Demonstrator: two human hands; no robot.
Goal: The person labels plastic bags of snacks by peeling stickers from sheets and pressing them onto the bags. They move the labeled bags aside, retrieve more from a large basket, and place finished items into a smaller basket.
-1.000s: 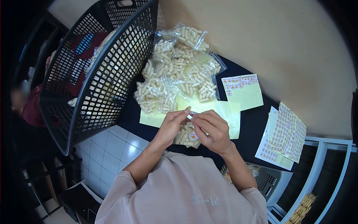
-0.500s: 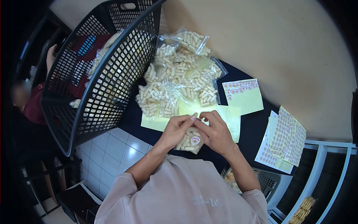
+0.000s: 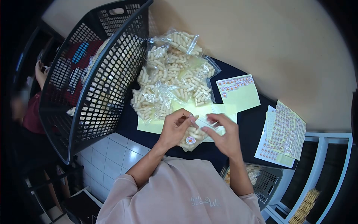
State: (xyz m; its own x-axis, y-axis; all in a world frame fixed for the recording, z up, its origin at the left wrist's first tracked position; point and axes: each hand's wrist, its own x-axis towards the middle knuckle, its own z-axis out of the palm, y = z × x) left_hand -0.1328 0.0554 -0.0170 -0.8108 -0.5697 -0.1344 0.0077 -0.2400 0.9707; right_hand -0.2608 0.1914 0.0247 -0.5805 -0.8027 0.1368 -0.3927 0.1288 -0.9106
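In front of my shirt is a clear plastic bag (image 3: 194,134) of pale finger-shaped snacks, with a round orange-and-white sticker (image 3: 190,140) on its face. My left hand (image 3: 176,127) is closed, pinching the bag's top edge between thumb and fingers. To its right, my right hand (image 3: 225,135) has thumb and forefinger apart beside the bag's upper right corner; its other fingers are partly hidden. Beneath the hands lie yellow sheets (image 3: 223,109) on the dark tabletop (image 3: 248,128). Just beyond them is a heap of similar filled bags (image 3: 175,72).
A tall black perforated basket (image 3: 108,87) with bags inside stands at left. Sticker sheets (image 3: 238,93) and a larger stack (image 3: 285,130) lie at right. A grey crate (image 3: 270,183) sits below the table edge. Another person's hand (image 3: 40,74) shows at far left.
My right hand has moved right, away from my left, and its thumb and forefinger have spread. My left hand keeps its pinch on the bag. The view has shifted slightly.
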